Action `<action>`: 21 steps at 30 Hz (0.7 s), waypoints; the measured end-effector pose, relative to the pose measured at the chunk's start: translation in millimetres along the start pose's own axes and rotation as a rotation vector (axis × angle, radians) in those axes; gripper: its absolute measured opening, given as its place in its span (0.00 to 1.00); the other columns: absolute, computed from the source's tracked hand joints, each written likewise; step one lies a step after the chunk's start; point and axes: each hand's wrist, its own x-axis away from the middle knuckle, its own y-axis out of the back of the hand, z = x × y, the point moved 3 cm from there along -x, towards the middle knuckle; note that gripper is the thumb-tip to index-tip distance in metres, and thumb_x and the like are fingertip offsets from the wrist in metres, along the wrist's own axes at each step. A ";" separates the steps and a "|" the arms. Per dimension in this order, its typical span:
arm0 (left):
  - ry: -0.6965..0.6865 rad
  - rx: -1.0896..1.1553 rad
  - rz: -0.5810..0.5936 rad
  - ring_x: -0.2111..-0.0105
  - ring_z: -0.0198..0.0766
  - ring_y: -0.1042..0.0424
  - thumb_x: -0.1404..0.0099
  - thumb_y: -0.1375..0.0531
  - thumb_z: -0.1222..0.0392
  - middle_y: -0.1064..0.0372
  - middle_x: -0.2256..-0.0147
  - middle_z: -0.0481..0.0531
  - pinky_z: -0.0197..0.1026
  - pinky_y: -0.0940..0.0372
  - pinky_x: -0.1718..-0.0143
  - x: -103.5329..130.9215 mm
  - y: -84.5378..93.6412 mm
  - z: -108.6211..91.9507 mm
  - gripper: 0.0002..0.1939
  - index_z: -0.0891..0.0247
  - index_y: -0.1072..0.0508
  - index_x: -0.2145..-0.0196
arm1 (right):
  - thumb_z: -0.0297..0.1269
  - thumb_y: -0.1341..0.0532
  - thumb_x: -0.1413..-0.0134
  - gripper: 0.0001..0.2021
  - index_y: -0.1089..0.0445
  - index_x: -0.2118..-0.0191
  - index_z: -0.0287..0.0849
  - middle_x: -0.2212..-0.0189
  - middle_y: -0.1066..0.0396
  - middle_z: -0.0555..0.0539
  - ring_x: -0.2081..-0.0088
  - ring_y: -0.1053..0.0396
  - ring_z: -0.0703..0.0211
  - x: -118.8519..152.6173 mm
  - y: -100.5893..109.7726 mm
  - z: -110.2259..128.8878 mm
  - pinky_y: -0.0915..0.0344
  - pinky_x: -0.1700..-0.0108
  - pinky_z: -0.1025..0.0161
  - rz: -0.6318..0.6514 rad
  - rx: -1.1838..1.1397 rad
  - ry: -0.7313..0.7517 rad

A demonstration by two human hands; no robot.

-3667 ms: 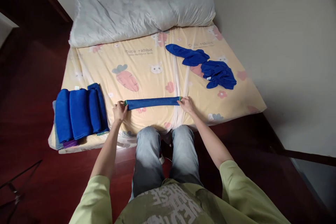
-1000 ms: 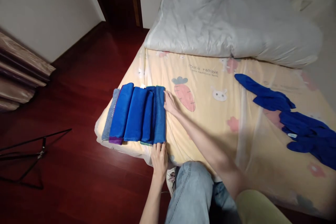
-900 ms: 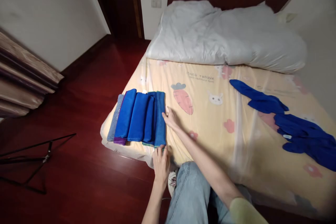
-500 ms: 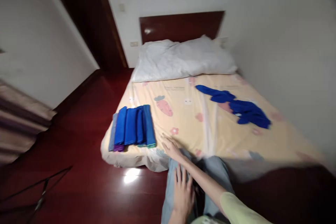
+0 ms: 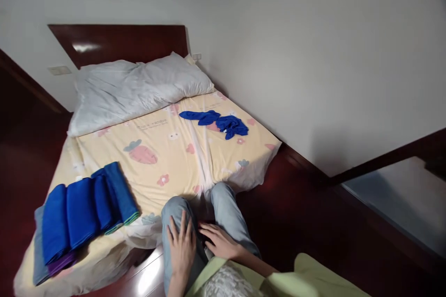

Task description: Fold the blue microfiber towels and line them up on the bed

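My left hand [image 5: 181,246] lies flat on my left thigh near the knee, its fingers spread and holding nothing. My right hand [image 5: 219,241] rests between my legs, against the inner side of the right one, with the fingers stretched out and nothing in them. Ahead and to the left, a row of folded blue cloths [image 5: 81,213] lies on the near left corner of the bed, overlapping one another; a purple folded cloth [image 5: 62,262] and a grey-blue one [image 5: 40,246] show beneath and beside them. Farther off, a crumpled blue cloth [image 5: 232,125] lies near the bed's right side.
My knees are close to the edge of the bed [image 5: 181,162], which has a yellow carrot-print sheet. White pillows [image 5: 139,86] lie by the dark wooden headboard [image 5: 132,39]. A white wall [image 5: 296,55] stands to the right, above the dark red floor [image 5: 278,209].
The view has turned to the right. My right hand has drawn back from over my left knee by the bed edge to between my legs. The left hand stays on the thigh.
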 end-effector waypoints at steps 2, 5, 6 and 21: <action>0.063 0.008 -0.032 0.25 0.67 0.63 0.30 0.43 0.64 0.54 0.26 0.60 0.71 0.49 0.31 -2.6 -1.0 -0.2 0.29 0.61 0.32 0.32 | 0.31 0.41 0.37 0.27 0.31 0.33 0.48 0.30 0.38 0.45 0.29 0.41 0.49 -5.1 9.9 -5.7 0.43 0.27 0.48 -0.094 -0.040 0.017; 0.136 0.025 -0.072 0.26 0.67 0.62 0.29 0.45 0.63 0.62 0.25 0.67 0.69 0.47 0.31 -7.0 -2.3 -0.6 0.30 0.66 0.36 0.30 | 0.32 0.42 0.36 0.23 0.28 0.38 0.46 0.32 0.36 0.42 0.31 0.38 0.50 -25.2 44.2 -26.3 0.40 0.28 0.47 -0.301 -0.078 -0.019; 0.139 0.029 -0.077 0.26 0.68 0.62 0.29 0.45 0.63 0.63 0.25 0.68 0.70 0.47 0.32 -8.5 -2.3 -1.2 0.30 0.67 0.36 0.30 | 0.32 0.43 0.36 0.23 0.28 0.38 0.45 0.33 0.35 0.41 0.32 0.37 0.49 -34.3 59.8 -36.8 0.40 0.29 0.46 -0.372 -0.083 -0.038; 0.196 0.033 -0.175 0.29 0.70 0.49 0.36 0.39 0.63 0.55 0.26 0.60 0.73 0.35 0.40 -18.0 -15.4 0.7 0.48 0.47 0.54 0.24 | 0.27 0.46 0.36 0.26 0.33 0.34 0.39 0.28 0.45 0.37 0.29 0.47 0.49 -250.8 390.3 -147.1 0.46 0.28 0.50 -0.686 0.391 -0.433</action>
